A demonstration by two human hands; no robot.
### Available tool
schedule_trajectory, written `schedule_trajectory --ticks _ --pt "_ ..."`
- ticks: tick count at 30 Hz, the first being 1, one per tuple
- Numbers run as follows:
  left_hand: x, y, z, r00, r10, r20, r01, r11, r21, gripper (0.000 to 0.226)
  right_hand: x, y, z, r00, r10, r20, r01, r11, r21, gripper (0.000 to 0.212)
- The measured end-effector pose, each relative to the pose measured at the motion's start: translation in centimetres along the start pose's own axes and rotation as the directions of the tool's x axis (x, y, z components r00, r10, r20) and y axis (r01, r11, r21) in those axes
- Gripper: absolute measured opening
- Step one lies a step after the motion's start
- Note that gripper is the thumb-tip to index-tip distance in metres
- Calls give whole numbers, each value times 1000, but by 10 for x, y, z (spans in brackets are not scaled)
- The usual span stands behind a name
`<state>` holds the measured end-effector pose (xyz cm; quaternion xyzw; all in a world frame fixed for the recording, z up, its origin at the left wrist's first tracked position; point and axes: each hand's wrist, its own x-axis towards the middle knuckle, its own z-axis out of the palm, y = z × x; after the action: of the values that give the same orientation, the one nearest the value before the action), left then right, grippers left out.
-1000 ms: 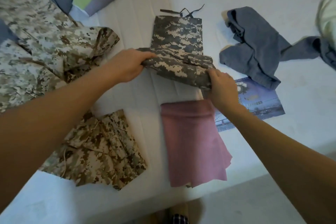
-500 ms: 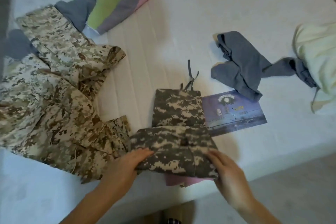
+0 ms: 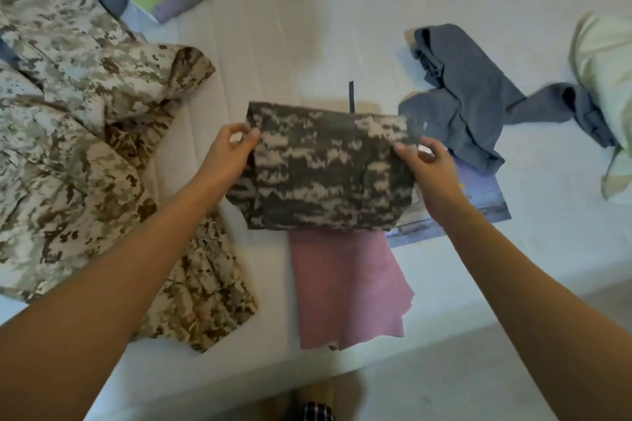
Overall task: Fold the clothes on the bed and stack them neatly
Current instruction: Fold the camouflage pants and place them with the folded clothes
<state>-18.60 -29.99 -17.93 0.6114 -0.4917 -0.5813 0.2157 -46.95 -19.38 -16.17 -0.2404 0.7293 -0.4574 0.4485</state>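
We pinched the folded grey camouflage garment [image 3: 325, 167] at its short ends, left hand [image 3: 225, 161] and right hand [image 3: 427, 164] equally near. Its long axis ran crosswise, overlapping the pink cloth's [image 3: 345, 284] far edge.

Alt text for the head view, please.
A left hand and a right hand pinch the side edges of a folded grey-green camouflage garment over a white bed, overlapping a pink cloth. Tan camouflage clothes lie heaped to the left, a crumpled grey garment to the right.
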Motion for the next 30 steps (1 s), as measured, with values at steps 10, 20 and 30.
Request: schedule_trajectory --ticks 10,20,30 --pt "24 -77 37 990 -20 -141 70 929 363 68 59 65 39 944 326 -47 -325 897 -298 69" --pt "-68 -115 72 917 -236 -321 201 970 -137 73 78 29 32 792 574 210 -538 818 -204 62" --pt "-97 -131 136 855 -491 -166 480 871 -106 67 7 -12 22 970 156 187 -202 946 254 39"
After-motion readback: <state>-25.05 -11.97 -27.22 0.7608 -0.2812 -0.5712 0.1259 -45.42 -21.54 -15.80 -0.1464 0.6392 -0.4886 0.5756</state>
